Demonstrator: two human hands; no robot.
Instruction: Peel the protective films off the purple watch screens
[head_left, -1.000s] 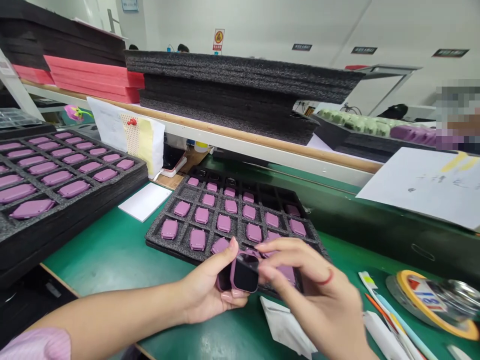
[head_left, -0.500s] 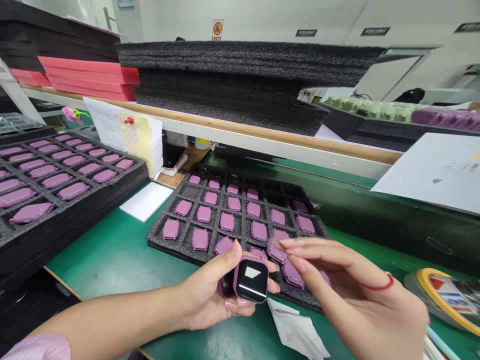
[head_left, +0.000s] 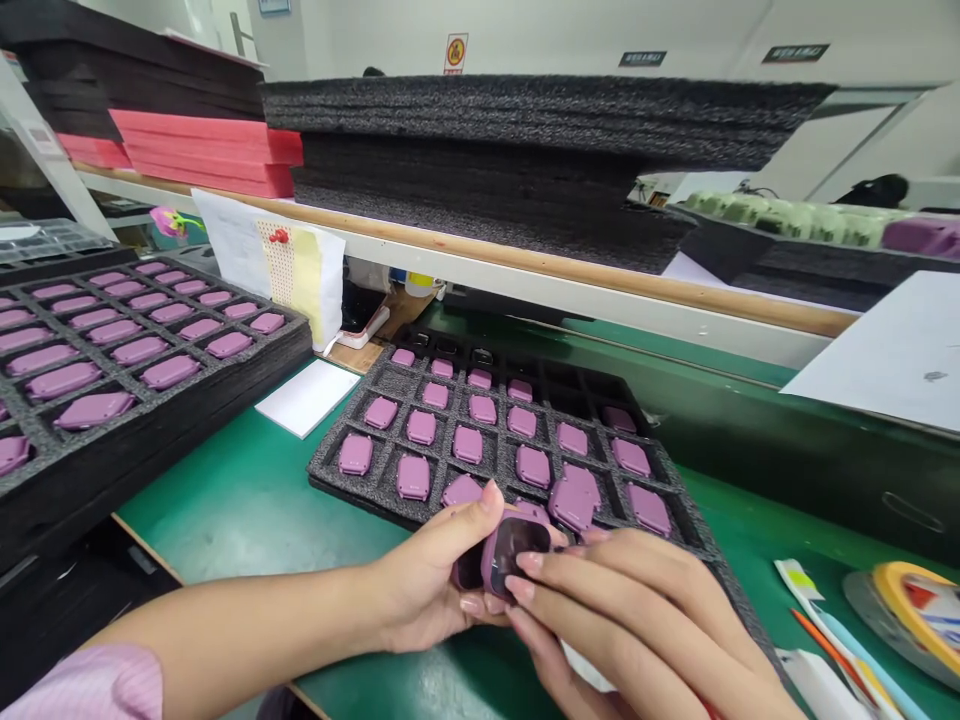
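Note:
My left hand (head_left: 442, 570) is closed around a purple smartwatch case (head_left: 501, 530), its dark glass face turned up towards me. A second purple case (head_left: 469, 572) shows behind it in the same grip. My right hand (head_left: 630, 610) lies over the right side of the front watch, its stretched fingertips touching the glass. Under that hand a white cloth (head_left: 589, 668) shows in part. Just beyond both hands, a black foam tray (head_left: 386, 500) carries many purple cases in its pockets, and one case (head_left: 574, 497) lies askew there.
On the left stands a stack of foam trays (head_left: 187, 400) with more purple cases. A white pad (head_left: 307, 398) lies between the trays. To the right are a tape roll (head_left: 911, 610) and thin sticks or pens (head_left: 832, 640). A shelf (head_left: 555, 300) with black foam crosses behind.
My right hand has moved left and down from above the tray onto the watch face. The view has shifted slightly right. My left hand keeps its hold.

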